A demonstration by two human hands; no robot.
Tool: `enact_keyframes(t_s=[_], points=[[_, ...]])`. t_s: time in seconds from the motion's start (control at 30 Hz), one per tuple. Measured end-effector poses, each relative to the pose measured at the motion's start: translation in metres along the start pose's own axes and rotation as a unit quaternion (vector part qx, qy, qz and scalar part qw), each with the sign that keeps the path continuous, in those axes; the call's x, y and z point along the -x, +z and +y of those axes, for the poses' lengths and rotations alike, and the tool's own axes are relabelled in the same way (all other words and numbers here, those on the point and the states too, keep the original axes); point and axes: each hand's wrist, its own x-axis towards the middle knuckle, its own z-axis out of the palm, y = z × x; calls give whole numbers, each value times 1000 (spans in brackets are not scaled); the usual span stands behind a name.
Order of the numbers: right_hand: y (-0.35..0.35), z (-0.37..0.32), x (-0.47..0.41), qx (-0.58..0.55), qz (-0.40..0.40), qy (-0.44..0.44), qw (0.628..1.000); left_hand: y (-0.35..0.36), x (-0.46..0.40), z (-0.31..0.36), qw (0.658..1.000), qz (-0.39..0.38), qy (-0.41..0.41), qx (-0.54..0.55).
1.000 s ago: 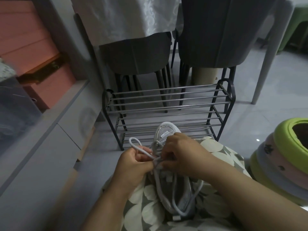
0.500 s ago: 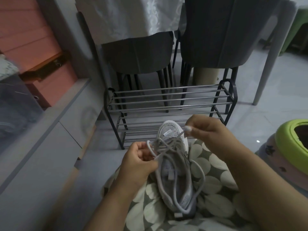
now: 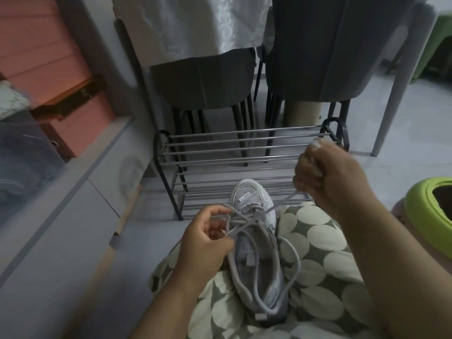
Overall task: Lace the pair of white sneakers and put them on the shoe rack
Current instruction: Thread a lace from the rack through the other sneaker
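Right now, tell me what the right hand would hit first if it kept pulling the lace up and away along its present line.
Probably the top rails of the black-framed metal shoe rack: the right hand appears just before its right end, though depth is unclear.

Beyond the hands stand two dark grey chairs (image 3: pixel 203 79) under a white tablecloth (image 3: pixel 195 23), left of the left hand runs a grey cabinet (image 3: pixel 73 216) with pink boxes (image 3: pixel 44 57) above it, and right of the right hand sits a lime-green stool (image 3: pixel 420 204).
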Motion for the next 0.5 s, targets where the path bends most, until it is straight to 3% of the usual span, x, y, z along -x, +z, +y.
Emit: enact_keyframes(t_s=[0.03, 0.07, 0.13, 0.17, 0.3, 0.37, 0.43, 0.5], points=[[4, 6, 3, 117, 0, -15, 993, 1, -1, 0, 1000, 4, 3, -1], [7, 13, 6, 266, -4, -41, 963, 2, -1, 0, 1000, 6, 3, 2], [13, 23, 12, 510, -50, -90, 854, 3, -1, 0, 1000, 0, -2, 9], [16, 25, 15, 570, -85, -101, 811, 2, 0, 0, 1000, -5, -5, 12], [29, 31, 20, 680, -190, -134, 696, 3, 2, 0, 999, 1, -9, 32], [33, 40, 20, 706, -210, -147, 661, 3, 2, 0, 999, 12, -5, 35], [36, 49, 21, 718, -219, -155, 642, 4, 2, -1, 999, 17, -5, 36], [36, 52, 21, 695, -229, -178, 658, 4, 2, -2, 999, 22, -4, 30]])
